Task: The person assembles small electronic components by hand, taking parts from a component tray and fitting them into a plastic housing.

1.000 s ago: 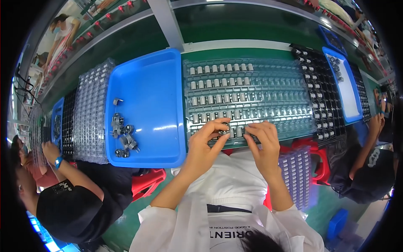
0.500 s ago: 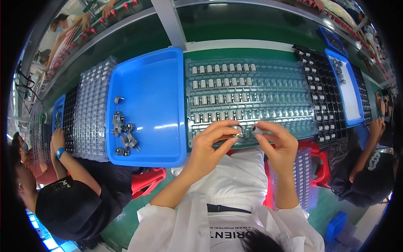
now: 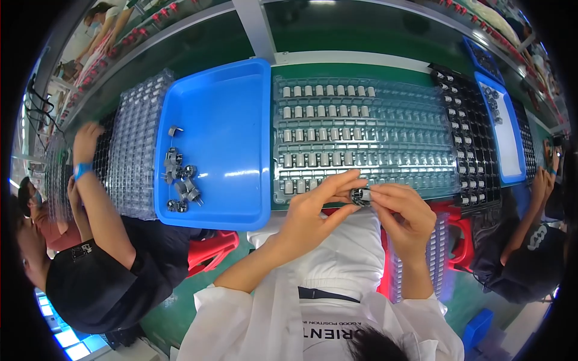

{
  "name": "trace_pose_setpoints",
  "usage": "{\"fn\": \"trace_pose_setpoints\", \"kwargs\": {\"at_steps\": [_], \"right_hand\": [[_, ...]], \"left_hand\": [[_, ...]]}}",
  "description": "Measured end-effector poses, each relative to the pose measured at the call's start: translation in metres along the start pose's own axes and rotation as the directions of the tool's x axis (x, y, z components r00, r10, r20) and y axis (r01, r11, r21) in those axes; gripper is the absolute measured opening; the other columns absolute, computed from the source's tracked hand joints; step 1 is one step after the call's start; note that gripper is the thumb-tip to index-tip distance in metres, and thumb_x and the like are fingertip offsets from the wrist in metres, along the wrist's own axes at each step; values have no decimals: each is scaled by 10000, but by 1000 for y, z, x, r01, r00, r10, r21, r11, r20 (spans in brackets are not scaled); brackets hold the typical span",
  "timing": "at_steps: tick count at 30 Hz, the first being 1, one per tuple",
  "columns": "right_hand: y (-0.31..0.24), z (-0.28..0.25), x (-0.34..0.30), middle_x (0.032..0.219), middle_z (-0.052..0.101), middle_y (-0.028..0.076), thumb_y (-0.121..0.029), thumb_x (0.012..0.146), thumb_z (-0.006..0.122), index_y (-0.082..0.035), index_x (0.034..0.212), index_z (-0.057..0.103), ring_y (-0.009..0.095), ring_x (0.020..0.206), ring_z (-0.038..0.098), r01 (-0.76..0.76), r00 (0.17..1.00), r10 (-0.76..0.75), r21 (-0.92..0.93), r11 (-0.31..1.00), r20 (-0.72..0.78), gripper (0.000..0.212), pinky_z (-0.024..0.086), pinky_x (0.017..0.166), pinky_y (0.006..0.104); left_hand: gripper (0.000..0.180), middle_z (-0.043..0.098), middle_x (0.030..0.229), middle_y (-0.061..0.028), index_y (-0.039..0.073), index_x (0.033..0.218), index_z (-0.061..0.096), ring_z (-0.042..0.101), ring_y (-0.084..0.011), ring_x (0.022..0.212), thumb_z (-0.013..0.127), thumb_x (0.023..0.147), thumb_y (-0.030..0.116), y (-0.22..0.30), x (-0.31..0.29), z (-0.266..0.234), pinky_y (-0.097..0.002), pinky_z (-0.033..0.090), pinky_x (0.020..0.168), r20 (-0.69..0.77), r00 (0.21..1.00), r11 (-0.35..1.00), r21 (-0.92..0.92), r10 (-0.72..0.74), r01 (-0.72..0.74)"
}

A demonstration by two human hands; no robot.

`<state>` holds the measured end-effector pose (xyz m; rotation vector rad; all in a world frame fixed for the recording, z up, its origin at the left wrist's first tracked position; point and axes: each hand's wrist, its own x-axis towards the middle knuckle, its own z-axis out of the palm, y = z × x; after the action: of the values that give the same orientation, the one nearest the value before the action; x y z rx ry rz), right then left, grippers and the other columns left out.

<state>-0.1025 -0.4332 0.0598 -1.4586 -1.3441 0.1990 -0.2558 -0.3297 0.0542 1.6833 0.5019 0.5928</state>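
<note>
Between thumb and fingers, my left hand (image 3: 313, 207) grips a small round metal part (image 3: 359, 198) just in front of the clear tray. My right hand (image 3: 410, 215) pinches a short grey-white cylinder (image 3: 369, 195) up against that part. Whether the cylinder is seated in the part, I cannot tell. Beyond my hands lies the clear moulded tray (image 3: 415, 141), with rows of small pale cylinders (image 3: 335, 134) in the left part of its slots. To the left stands a blue bin (image 3: 232, 144), holding several loose grey metal parts (image 3: 188, 191) along its left side.
Right of the clear tray are a black tray (image 3: 466, 141) of cylinders and a blue-rimmed container (image 3: 512, 159). Stacked clear trays (image 3: 133, 150) stand left of the bin. A co-worker's arm (image 3: 99, 192) with a blue wristband reaches in there; another person sits at right.
My hands have come together, bringing the cylinder from apart to against the round part. The left co-worker's arm has reached farther over the table. The view has shifted slightly.
</note>
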Motion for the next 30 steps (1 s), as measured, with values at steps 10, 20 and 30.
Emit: {"fn": "trace_pose_setpoints", "kwargs": {"at_steps": [10, 20, 30], "right_hand": [[1, 4, -3, 914, 693, 125, 111, 698, 714, 15, 894, 699, 255, 825, 658, 103, 995, -101, -89, 991, 19, 219, 518, 717, 308], [-6, 15, -5, 1065, 666, 154, 73, 663, 757, 11, 994, 646, 281, 961, 646, 45, 987, -30, -90, 995, 160, 355, 520, 807, 328], [6, -29, -10, 1008, 680, 139, 39, 676, 762, -6, 909, 658, 252, 909, 651, -109, 988, 113, -50, 993, 109, 259, 507, 781, 310]], "left_hand": [[516, 633, 1196, -110, 13, 1308, 486, 646, -168, 1011, 653, 823, -40, -3, -1, 1, -283, 548, 851, 11, 997, 995, 59, 82, -82], [527, 593, 1252, -112, 34, 1330, 487, 647, -150, 989, 634, 831, -55, -9, -11, -8, -258, 542, 840, -32, 999, 993, -116, -40, 36], [376, 535, 1267, -215, 27, 1163, 602, 520, -397, 1146, 563, 791, -13, -84, 3, -269, -437, 429, 979, -371, 901, 68, 928, 226, 366]]}}
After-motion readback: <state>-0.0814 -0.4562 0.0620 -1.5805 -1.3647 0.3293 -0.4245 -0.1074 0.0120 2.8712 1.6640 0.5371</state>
